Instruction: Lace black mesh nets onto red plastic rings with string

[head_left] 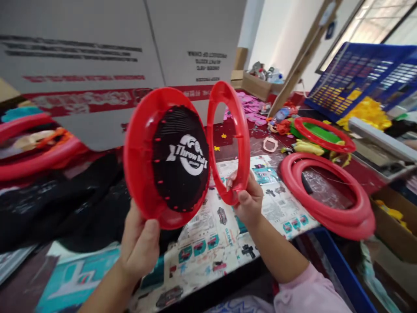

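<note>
In my left hand (140,243) is a round red plastic frame (138,174), gripped at its lower edge. Black fabric printed "Throw Ball" (182,161) stretches across it, with red pegs showing around its rim. My right hand (250,201) is closed on the bottom of a thin red plastic ring (243,130), held upright and seen at a slant. The ring's left edge lies right beside the frame's right edge; whether they touch, I cannot tell. Both are raised above a printed cardboard sheet (224,226) on the table.
A large white carton (97,56) stands behind. Thick pink-red hoops (325,195) and a red ring with green inside (325,132) lie at right. A blue crate (361,74) holds yellow parts. Black fabric (81,204) is piled at left. Pink pieces (247,106) lie at the back.
</note>
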`<state>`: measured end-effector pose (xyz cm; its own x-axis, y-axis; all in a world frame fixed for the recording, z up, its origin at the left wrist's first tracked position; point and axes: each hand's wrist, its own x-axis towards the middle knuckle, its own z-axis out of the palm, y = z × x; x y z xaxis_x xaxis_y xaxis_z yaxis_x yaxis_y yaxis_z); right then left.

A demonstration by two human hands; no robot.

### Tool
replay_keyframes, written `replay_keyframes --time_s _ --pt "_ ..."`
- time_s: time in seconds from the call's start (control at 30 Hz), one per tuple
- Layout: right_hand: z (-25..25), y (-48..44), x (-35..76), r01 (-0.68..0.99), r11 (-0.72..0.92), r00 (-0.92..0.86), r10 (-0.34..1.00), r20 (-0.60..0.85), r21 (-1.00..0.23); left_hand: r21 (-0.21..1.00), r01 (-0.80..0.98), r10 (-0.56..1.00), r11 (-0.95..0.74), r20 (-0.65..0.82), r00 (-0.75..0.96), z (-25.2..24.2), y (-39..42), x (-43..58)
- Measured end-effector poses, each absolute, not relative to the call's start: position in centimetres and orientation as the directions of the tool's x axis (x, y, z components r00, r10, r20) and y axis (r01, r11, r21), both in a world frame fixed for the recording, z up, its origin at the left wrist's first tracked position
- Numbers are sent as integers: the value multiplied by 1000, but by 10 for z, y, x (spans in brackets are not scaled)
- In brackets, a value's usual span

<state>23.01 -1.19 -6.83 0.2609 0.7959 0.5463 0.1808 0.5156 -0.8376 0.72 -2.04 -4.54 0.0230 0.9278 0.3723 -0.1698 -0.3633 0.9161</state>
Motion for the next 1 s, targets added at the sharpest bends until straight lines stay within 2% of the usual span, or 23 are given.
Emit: replay_keyframes --time_s 0.1,0.27,0.4,0.53,0.67,0.77,0.9,1.0 --pt "-61 -15 215 122 563 220 788 576 -817 897 -253 910 -362 399 113 -59 -22 3" --pt "-49 -18 191 229 587 10 796 605 -776 878 -316 896 -359 419 146 -50 -17 4" --pt "-49 -15 182 261 602 -20 785 619 -755 867 -320 887 -382 441 137 -38 -19 8" --pt "-59 -11 186 210 635 7 759 651 -743 866 -309 877 -393 454 158 -37 -22 11" --pt "-68 -12 198 208 643 96 737 670 -737 888 -198 869 -415 451 202 -49 -22 12" --pt "-69 -18 199 198 658 48 734 678 -727 885 -37 861 -463 460 219 -57 -20 11" --pt "-69 -26 192 107 689 -77 725 685 -717 766 161 769 -623 561 308 -56 -20 9" --pt "-75 -29 189 102 703 -122 711 693 -704 711 227 733 -665 564 380 -52 -22 11"
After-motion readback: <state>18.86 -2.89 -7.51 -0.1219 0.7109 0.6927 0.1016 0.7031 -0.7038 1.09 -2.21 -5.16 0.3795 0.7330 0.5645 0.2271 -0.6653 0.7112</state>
